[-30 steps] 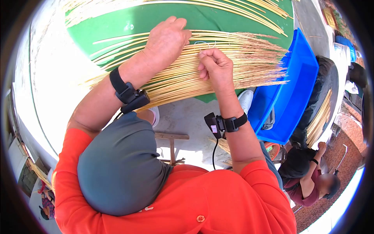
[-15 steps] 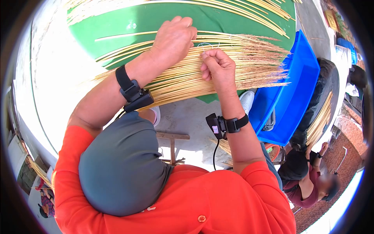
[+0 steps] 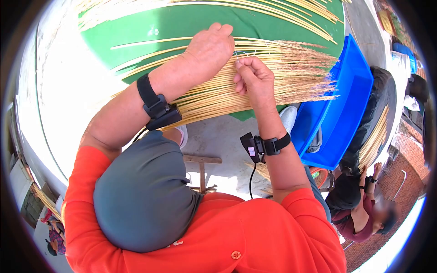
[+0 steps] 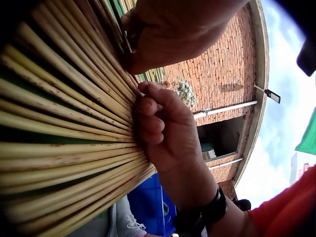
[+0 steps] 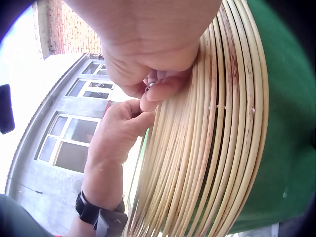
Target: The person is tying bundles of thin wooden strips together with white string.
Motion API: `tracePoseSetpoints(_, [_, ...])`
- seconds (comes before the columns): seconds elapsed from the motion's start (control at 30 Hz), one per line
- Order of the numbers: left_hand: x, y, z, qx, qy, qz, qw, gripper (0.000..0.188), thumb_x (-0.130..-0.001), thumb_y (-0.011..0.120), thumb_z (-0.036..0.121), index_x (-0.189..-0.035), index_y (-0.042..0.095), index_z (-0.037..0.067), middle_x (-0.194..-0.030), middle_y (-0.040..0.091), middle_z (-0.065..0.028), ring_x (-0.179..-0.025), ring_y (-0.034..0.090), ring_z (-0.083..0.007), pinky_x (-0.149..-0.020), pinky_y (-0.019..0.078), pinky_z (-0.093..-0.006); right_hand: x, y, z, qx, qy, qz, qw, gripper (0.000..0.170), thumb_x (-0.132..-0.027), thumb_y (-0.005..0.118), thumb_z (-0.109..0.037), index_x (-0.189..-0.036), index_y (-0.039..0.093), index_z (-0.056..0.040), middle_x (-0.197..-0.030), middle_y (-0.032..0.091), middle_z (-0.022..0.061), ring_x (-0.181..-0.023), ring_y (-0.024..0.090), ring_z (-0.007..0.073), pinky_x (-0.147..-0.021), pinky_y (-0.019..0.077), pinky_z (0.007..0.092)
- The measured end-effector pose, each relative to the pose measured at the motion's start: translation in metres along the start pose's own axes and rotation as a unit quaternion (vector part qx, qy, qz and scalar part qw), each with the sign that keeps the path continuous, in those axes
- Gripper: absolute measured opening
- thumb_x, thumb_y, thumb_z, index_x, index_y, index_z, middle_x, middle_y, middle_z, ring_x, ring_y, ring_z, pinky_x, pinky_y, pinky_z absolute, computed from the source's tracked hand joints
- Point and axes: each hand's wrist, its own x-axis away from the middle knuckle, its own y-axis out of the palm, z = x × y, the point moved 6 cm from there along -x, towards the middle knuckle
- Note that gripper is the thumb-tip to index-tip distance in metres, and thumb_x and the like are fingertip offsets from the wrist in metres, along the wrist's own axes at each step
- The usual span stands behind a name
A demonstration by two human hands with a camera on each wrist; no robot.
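A broad row of pale straw stalks (image 3: 200, 101) with feathery brown ends lies on a green cloth. Over the row's far edge, my left hand (image 3: 211, 49) has curled fingers; the left wrist view shows a thin stalk (image 4: 118, 22) at its fingertips. Just to its right, my right hand (image 3: 256, 77) pinches a fine white thread (image 3: 237, 56), which loops up over the stalks. Seen from the left wrist, the right fingertips meet right at the stalks' edge. The two hands' fingertips are close together, and the right wrist view shows small white thread spots across the stalks.
More stalks (image 3: 291, 16) lie along the far side of the green cloth (image 3: 182, 22). A blue plastic tub (image 3: 348, 107) stands to the right, beyond the feathery ends. Below are a wooden stool (image 3: 200, 159) and a white shoe (image 3: 287, 117). Another person (image 3: 355, 204) sits at lower right.
My left hand has moved right along the stalks, closer to the right hand. The right hand stays in nearly the same place, pinching the thread.
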Motion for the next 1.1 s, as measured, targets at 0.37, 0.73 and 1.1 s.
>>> tracePoseSetpoints(0.37, [0.004,0.003,-0.021,0.118,-0.109,-0.043,0.986,0.011,-0.078,0.054,0.008,-0.082,0.058,-0.002,-0.084,0.051,-0.0139,-0.076,0.055,-0.0311,-0.067,0.0456,-0.0393,0.003,0.002,-0.003,-0.013,-0.002,0.004,1.000,0.009,-0.085,0.058,-0.013,-0.084,0.060,-0.0046,-0.058,0.056,0.0003,-0.043,0.049,0.0048,-0.038,0.0383,0.0177])
tracePoseSetpoints(0.73, [0.000,0.010,-0.038,0.252,-0.159,-0.057,0.953,0.016,-0.077,0.058,0.014,-0.075,0.060,-0.002,-0.074,0.052,-0.0129,-0.066,0.053,-0.0293,-0.062,0.0413,-0.0351,0.003,0.008,-0.004,0.028,-0.002,0.001,1.000,0.009,-0.084,0.060,-0.013,-0.083,0.061,-0.0043,-0.057,0.055,-0.0008,-0.042,0.047,0.0034,-0.038,0.0387,0.0177])
tracePoseSetpoints(1.1, [-0.002,0.011,-0.040,0.256,-0.154,-0.062,0.952,0.017,-0.076,0.058,0.014,-0.075,0.061,-0.003,-0.073,0.054,-0.0129,-0.066,0.053,-0.0288,-0.063,0.0418,-0.0349,0.004,0.009,-0.004,0.040,-0.008,0.009,0.999,0.009,-0.084,0.059,-0.012,-0.083,0.061,-0.0033,-0.056,0.054,-0.0004,-0.042,0.047,0.0038,-0.038,0.0385,0.0185])
